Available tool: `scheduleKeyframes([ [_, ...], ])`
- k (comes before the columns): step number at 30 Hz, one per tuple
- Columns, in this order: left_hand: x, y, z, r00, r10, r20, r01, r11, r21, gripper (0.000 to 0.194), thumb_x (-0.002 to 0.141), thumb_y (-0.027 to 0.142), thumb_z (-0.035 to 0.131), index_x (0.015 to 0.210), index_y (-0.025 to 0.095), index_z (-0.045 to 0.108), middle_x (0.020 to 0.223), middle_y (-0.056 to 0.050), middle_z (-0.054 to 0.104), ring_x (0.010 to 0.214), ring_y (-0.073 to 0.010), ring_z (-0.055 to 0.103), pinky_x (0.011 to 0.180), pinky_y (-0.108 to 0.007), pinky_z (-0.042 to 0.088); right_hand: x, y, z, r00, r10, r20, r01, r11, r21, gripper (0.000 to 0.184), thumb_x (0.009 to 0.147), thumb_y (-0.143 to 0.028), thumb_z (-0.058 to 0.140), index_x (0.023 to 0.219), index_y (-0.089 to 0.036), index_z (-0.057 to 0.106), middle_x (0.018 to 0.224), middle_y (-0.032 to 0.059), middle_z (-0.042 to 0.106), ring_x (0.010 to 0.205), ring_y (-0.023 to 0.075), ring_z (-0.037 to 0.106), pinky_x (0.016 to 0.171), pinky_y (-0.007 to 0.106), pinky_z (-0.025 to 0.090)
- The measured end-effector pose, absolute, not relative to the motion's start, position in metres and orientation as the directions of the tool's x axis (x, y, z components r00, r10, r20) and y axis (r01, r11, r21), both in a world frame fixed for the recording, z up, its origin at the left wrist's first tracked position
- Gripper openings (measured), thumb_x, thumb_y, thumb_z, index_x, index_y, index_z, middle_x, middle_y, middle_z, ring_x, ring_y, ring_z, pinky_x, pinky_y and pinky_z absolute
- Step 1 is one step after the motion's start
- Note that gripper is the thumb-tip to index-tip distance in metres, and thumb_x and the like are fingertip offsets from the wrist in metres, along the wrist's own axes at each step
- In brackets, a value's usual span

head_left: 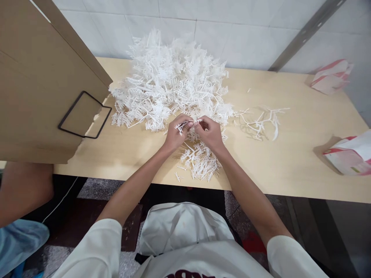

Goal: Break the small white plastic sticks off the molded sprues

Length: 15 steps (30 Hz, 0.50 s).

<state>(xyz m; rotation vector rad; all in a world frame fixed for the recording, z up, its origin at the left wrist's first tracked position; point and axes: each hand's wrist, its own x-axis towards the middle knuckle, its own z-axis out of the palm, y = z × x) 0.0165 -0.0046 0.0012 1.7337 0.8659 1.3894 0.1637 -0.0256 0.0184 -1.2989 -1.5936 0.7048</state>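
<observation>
My left hand (177, 133) and my right hand (211, 133) meet over the wooden table (290, 154), both pinched on one small white plastic branched piece (185, 123) held between them. Right behind the hands rises a big heap of white branched plastic sprues (171, 81). A smaller pile of thin white plastic bits (199, 160) lies below the hands near the table's front edge. One bare branched sprue (263, 119) lies apart to the right.
A brown cardboard sheet (37, 88) with a black rectangle outline leans over the table's left end. Two red-and-white bags (349, 154) (332, 75) lie at the right. Another person's arm (23, 189) shows at lower left. White tiled wall behind.
</observation>
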Motion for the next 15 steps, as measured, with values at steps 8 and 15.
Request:
scheduleKeyframes([
  [8, 0.0157, -0.0051, 0.0017, 0.124, 0.838, 0.531, 0.094, -0.543, 0.835, 0.027, 0.091, 0.047, 0.056, 0.084, 0.022, 0.064, 0.087, -0.003, 0.061, 0.085, -0.0166, 0.056, 0.081, -0.032, 0.045, 0.1600, -0.0265, 0.0159, 0.077, 0.884, 0.461, 0.412, 0.392, -0.822, 0.015, 0.084, -0.036, 0.065, 0.082, -0.022, 0.059, 0.075, -0.0025, 0.060, 0.063, 0.0091, 0.051, 0.059, 0.025, 0.043],
  [15, 0.0124, 0.0009, -0.0013, 0.186, 0.887, 0.422, 0.015, -0.432, 0.902, 0.035, 0.085, 0.057, 0.060, 0.083, 0.022, 0.064, 0.083, -0.001, 0.057, 0.069, -0.0121, 0.054, 0.067, -0.028, 0.044, 0.1662, -0.0221, 0.0125, -0.030, 0.877, 0.479, 0.450, 0.440, -0.777, 0.022, 0.088, -0.043, 0.062, 0.098, -0.025, 0.070, 0.090, 0.0020, 0.072, 0.073, 0.0123, 0.062, 0.069, 0.028, 0.050],
])
